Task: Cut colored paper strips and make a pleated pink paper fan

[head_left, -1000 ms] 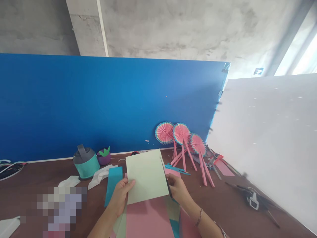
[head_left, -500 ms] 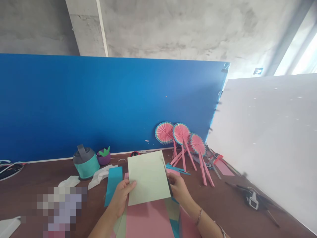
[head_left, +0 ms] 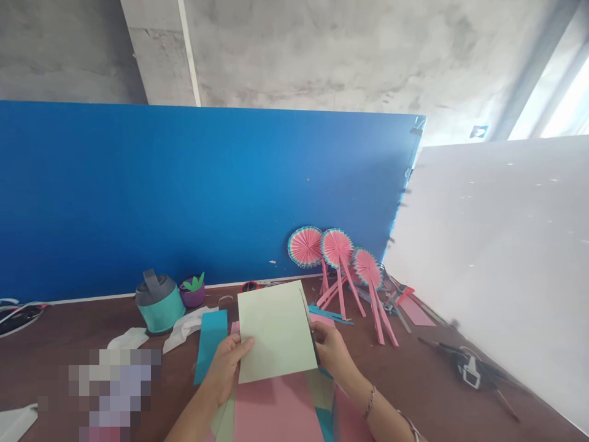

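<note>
I hold a pale green paper sheet (head_left: 275,331) up over the brown table (head_left: 414,380). My left hand (head_left: 225,365) pinches its lower left edge, thumb on the front. My right hand (head_left: 332,351) is at the sheet's right edge with its fingers closed on a dark pair of scissors (head_left: 313,341), whose blades run along that edge. Under my hands lie a pink sheet (head_left: 276,408) and a teal strip (head_left: 209,341).
Three pink paper fans (head_left: 338,248) on pink sticks lean against the blue board (head_left: 184,190). A teal and grey tape dispenser (head_left: 159,301) and a purple pot (head_left: 193,290) stand at the back left. A white board (head_left: 501,258) walls the right; black tools (head_left: 472,368) lie beside it.
The green sheet has shifted slightly to the right and down between my hands; the scissors stay at its right edge.
</note>
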